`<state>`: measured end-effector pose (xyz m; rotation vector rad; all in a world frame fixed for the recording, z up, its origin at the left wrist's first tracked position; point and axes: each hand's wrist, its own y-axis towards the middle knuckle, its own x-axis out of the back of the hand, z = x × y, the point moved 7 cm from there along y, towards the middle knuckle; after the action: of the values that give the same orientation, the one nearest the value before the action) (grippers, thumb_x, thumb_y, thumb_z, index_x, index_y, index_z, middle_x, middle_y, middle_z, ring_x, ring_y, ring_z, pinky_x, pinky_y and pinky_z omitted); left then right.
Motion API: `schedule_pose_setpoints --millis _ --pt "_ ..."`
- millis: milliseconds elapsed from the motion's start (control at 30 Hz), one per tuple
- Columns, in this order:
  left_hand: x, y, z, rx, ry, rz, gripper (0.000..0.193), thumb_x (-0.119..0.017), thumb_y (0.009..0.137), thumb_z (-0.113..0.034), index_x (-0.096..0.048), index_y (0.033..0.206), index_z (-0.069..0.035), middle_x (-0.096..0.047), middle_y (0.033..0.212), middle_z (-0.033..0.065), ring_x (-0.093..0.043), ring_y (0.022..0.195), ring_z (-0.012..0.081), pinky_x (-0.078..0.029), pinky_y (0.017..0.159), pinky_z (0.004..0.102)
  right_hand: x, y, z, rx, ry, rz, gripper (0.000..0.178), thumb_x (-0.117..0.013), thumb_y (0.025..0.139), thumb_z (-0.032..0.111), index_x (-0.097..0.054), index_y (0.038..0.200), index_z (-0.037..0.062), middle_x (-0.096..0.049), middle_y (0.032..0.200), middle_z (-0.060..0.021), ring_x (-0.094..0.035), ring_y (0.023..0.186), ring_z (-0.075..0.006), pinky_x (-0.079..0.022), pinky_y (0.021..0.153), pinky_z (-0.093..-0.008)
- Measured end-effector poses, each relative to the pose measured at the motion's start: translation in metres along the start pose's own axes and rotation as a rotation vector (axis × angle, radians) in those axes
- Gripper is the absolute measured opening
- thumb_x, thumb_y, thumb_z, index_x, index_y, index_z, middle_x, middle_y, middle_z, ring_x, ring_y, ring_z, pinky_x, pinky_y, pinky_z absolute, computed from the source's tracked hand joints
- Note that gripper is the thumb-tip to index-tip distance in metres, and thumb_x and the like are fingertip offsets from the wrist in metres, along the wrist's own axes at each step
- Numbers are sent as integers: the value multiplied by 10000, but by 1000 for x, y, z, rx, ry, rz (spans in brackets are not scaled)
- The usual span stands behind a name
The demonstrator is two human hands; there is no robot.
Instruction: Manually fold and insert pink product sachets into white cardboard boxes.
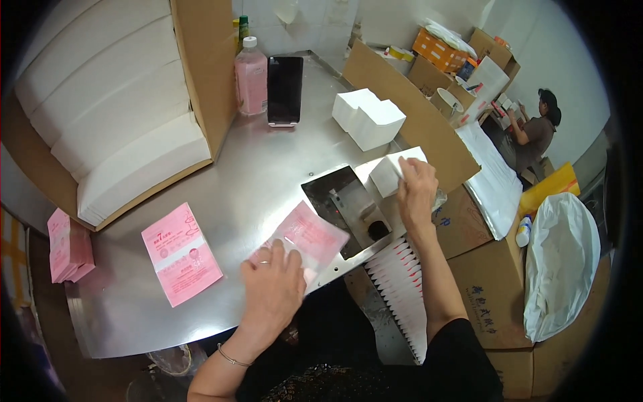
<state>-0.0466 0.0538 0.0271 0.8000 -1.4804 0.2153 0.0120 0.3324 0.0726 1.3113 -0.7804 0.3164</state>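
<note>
Near the table's front edge, my left hand (273, 278) lies with bent fingers on a pink printed plastic packet (311, 234), holding it down. The packet's right part is slightly blurred and reaches the rim of a rectangular opening (345, 204) in the metal table. My right hand (418, 191) grips the right side of a white stack of folded tissues (387, 175), just right of that opening. Its thumb is partly hidden. Farther back stands another white tissue stack (368, 120). A flat pile of pink packets (181, 254) with a white band lies left of my left hand.
A carton (201, 67) full of white tissue stacks stands at left, more pink packets (69, 248) at the left edge. Behind are a phone (284, 90) on a stand and a pink-liquid bottle (251, 77). Cardboard boxes (492, 288) stand right; a co-worker (536, 127) sits beyond.
</note>
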Motion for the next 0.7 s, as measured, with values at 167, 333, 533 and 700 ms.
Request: schedule_pose_setpoints --millis 167,333,533,700 --pt "-7 -3 28 127 -457 104 581 -789 681 -238 -611 1199 -44 -540 1088 177 -534 979 340 -449 818 445 16 -82 161 619 430 249 441 -619 785 72 -605 1215 -24 -626 1185 -198 -604 1123 -369 -407 1046 -584" --pt "8 2 13 -7 -354 -71 819 -803 686 -223 -475 1408 -17 -527 1026 169 -531 939 326 -434 762 428 -33 -77 182 491 352 439 422 -600 851 150 -585 1233 -30 -587 984 -188 -603 1003 -371 -302 1076 -695" --pt "19 -16 19 62 -333 29 607 -724 790 -86 -523 1361 -36 -547 987 152 -541 895 347 -457 786 459 -98 -55 129 300 287 574 293 -577 859 100 -584 1143 26 -618 1133 -198 -596 1093 -392 -358 1043 -668" --pt "21 -36 29 -35 -595 -69 175 -658 731 17 -616 884 -57 -560 993 157 -545 964 335 -436 817 425 -94 -64 77 112 36 997 142 -560 895 107 -634 968 10 -669 875 -233 -659 812 -422 -523 756 -501"
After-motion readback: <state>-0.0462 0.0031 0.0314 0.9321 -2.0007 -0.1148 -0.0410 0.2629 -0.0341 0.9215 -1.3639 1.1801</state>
